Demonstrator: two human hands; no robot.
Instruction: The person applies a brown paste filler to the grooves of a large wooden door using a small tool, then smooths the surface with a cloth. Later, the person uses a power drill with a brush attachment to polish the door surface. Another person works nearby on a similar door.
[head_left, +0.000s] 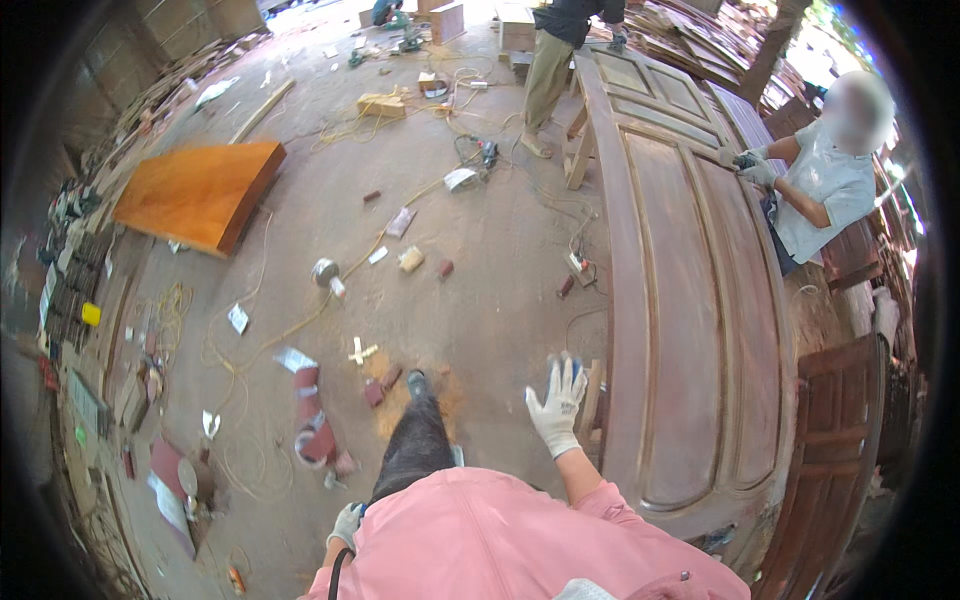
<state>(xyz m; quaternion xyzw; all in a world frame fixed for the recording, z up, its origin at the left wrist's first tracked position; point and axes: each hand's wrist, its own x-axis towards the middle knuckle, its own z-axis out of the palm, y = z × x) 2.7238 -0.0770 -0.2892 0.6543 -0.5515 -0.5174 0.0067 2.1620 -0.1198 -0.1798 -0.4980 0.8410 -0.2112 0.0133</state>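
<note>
My right hand (558, 405), in a white work glove with blue-grey fingertips, is held out with its fingers spread and nothing in it. Just right of it lies a large panelled wooden door (685, 320), reddish brown with paler moulding edges, resting on a wooden support (590, 400). Low beside my body, my gloved left hand (347, 525) looks curled closed; what it grips, if anything, is hidden. A black cord (340, 572) runs down past that wrist. My foot (417, 383) stands on the floor by a patch of orange dust and a dark red sandpaper piece (375, 392).
Across the door, a person (840, 180) in gloves works on its far edge; another person (555, 60) stands at its far end. An orange wood slab (205, 195), a sandpaper strip (312, 415), a sander-like tool (325, 272) and yellow cords (300, 325) lie about the floor.
</note>
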